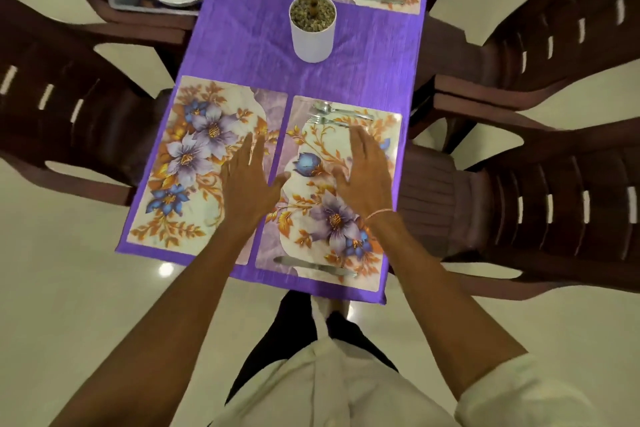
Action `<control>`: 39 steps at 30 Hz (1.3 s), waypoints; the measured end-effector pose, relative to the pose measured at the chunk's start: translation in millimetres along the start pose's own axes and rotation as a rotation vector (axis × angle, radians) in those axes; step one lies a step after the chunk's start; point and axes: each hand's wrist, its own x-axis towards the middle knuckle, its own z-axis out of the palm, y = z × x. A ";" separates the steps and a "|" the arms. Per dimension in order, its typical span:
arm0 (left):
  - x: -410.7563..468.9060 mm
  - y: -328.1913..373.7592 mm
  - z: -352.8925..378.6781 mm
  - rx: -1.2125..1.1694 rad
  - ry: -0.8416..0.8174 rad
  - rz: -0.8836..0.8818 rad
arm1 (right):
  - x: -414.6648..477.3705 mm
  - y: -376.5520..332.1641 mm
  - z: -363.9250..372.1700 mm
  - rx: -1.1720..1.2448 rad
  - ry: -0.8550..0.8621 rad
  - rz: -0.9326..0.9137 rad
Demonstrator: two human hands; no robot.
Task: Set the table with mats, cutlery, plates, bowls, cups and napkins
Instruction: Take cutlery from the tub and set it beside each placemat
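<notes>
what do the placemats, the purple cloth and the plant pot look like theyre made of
Placemats: probably laminated or plastic sheet, since the floral print is glossy and they lie stiff and flat.
Purple cloth: woven fabric with a slight silky sheen and fine crinkled ribs.
Plant pot: smooth matt white, ceramic or plastic; cannot tell which.

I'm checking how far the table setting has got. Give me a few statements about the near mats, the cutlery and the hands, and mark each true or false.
1. The near right mat has a spoon and fork at its far end. True.
2. A knife lies at that mat's near end. True.
3. The near left mat already has cutlery. False: it has none.
4. The left hand holds a plate. False: it is open and empty, as is the right hand.
5. The potted plant stands on a mat. False: it stands on the purple cloth.
</notes>
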 end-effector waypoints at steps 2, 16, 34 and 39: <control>-26.6 -5.4 -16.9 0.013 0.035 0.006 | -15.5 -22.1 -7.8 -0.010 0.002 -0.080; -78.5 -177.1 -129.1 0.022 0.232 -0.004 | -36.3 -222.6 85.7 0.028 -0.082 -0.319; 28.1 -500.3 -316.1 -0.010 0.217 -0.049 | 53.9 -531.9 293.8 0.047 -0.019 -0.254; 116.9 -578.3 -372.2 0.024 0.225 0.037 | 126.3 -588.0 340.0 0.064 0.059 -0.165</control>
